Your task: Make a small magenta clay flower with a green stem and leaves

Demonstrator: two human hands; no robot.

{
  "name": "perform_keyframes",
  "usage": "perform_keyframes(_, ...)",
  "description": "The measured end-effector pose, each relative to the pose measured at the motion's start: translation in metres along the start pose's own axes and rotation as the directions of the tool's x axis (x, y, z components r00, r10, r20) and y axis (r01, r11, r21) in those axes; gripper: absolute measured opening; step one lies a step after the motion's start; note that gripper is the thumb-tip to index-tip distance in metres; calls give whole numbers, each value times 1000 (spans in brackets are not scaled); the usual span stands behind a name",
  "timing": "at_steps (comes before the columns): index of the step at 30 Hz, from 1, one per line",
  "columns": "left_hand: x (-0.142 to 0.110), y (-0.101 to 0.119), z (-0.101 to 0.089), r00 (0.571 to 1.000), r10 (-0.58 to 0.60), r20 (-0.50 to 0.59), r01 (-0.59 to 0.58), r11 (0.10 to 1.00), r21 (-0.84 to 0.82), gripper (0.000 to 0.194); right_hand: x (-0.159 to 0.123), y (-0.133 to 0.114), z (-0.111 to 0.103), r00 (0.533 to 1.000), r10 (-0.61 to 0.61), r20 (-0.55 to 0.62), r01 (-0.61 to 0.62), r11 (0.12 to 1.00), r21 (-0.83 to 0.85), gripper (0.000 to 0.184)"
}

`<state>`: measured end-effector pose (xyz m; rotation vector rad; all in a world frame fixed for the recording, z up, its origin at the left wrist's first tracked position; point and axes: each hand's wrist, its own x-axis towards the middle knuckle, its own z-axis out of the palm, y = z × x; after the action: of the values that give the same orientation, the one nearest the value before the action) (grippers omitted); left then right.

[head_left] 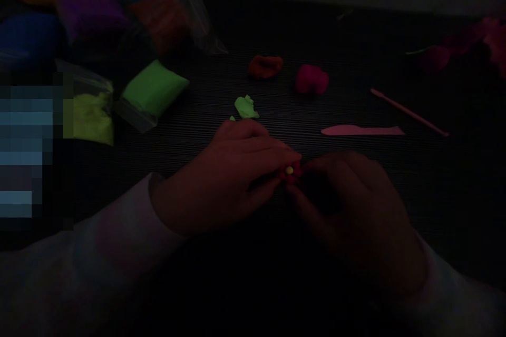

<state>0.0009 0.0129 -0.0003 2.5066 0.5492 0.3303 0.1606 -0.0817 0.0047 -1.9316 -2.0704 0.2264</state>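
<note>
A small clay flower [290, 172] with dark pink petals and a yellow centre is held at the middle of the dim view. My left hand [241, 168] pinches it from the left between thumb and fingers. From the right, my right hand [356, 210] has its thumb and fingertips at the flower's edge, closed around it. Just beyond my left hand lies a torn piece of light green clay [246, 107], with a tiny green bit beside it. Farther back sit a lump of orange-red clay [265, 67] and a lump of pink clay [312, 79].
A pink plastic clay knife [361, 130] and a thin pink modelling stick [409, 112] lie at the right. Bags of green clay [155, 88], yellow clay [93, 116], purple clay [90, 8] and other colours crowd the left. Pinkish-red petals [466, 45] lie at the far right.
</note>
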Motion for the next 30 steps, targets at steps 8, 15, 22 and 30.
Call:
perform_keyframes(8,1,-1,2,1000,23,-17,-23,1000,-19,22,1,0,0,1000,-26,-2,26,1000,17,18)
perform_keyframes(15,1,0,2,999,40,-22,-41,998,-40,19,2,0,1,999,-36,-15,36,999,1,16)
perform_keyframes(22,2,-1,2,999,50,-15,-51,994,-94,21,1,0,1,999,-27,-27,27,1000,11,15)
perform_keyframes(30,2,-1,1,999,42,-8,-43,988,-147,21,2,-4,-1,1000,22,11,-23,999,39,13)
